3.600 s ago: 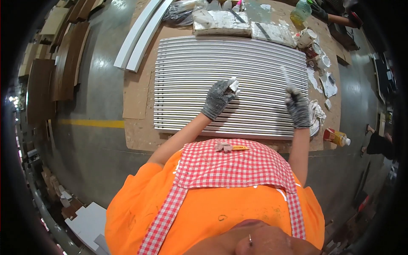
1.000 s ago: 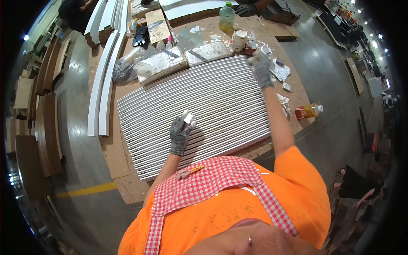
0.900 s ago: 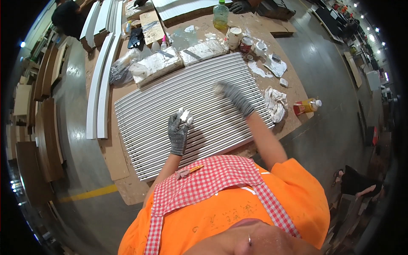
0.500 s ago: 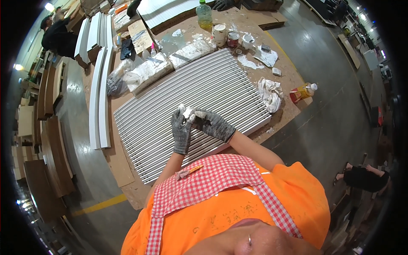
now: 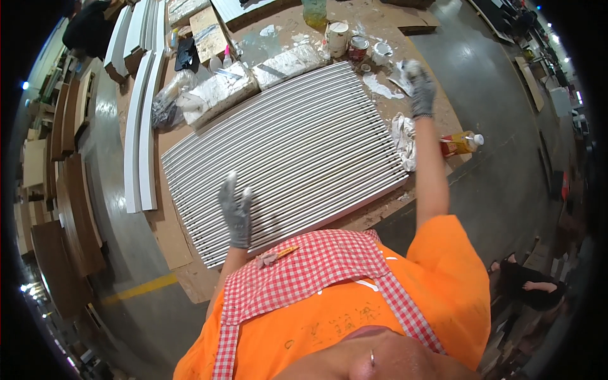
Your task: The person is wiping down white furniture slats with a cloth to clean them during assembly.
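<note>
grey-gloved left hand (image 5: 235, 212): fingers spread apart (tips whitened), over the near left part of the ribbed white panel (image 5: 291, 152), which lies on the brown table (image 5: 168, 237). crumpled cloth (image 5: 403, 136) by panel's right edge; beyond it, right hand (image 5: 419, 88), blurred: finger gap and hold, cannot tell.

No text can be read with certainty. Dark handwritten marks (image 5: 341, 322) are seen on the orange shirt (image 5: 329, 299), near six o'clock; on the bottle (image 5: 465, 142), toward half past two, a red label (image 5: 448, 145) is seen, too small to be read.
</note>
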A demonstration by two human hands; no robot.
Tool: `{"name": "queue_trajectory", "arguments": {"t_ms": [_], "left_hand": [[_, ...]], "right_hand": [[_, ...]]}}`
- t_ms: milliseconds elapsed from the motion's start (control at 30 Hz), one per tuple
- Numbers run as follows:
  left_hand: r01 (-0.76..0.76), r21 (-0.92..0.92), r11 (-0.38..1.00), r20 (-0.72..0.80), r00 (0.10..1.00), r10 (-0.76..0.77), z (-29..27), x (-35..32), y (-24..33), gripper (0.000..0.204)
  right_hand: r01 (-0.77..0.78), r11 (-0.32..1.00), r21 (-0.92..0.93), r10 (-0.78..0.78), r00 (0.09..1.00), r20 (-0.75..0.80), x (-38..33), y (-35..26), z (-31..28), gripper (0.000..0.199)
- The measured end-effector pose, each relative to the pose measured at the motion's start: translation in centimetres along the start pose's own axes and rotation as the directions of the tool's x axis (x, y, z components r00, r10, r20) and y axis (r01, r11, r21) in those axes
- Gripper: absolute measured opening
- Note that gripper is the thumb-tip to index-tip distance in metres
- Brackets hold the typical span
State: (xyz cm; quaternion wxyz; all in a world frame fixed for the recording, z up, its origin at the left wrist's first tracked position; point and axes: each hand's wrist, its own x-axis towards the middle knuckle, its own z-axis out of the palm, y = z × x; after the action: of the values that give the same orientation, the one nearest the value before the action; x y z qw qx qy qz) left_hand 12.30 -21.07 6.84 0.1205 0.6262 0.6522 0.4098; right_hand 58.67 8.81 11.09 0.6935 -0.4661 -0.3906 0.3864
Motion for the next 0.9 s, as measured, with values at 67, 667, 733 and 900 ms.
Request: {"name": "queue_trajectory", "arguments": {"t_ms": [67,667,733,900], "left_hand": [[0.044,0.099,0.994,-0.035,0.999,-0.041,-2.5,-2.0,-1.5,0.039],[0.338,0.387,0.858,-0.305,0.925,-0.227,-11.5,-12.3,-7.1,0.029],[0.371,0.358,0.857,-0.320,0.911,-0.260,-11.8,-13.2,-8.3,0.030],[0.544,0.390,0.743,-0.479,0.809,-0.341,-13.8,-18.0,-11.2,0.029]], "right_hand": [[0.024,0.845,-0.534,-0.156,0.967,-0.203,6.7,2.5,-6.0,0.029],[0.167,-0.158,-0.973,-0.013,0.985,0.171,11.3,8.2,-11.7,0.038],[0.242,-0.103,-0.965,-0.114,0.961,0.253,10.5,8.0,-13.7,0.035],[0.261,-0.088,-0.961,0.051,0.965,0.257,9.0,7.7,-10.2,0.030]]}}
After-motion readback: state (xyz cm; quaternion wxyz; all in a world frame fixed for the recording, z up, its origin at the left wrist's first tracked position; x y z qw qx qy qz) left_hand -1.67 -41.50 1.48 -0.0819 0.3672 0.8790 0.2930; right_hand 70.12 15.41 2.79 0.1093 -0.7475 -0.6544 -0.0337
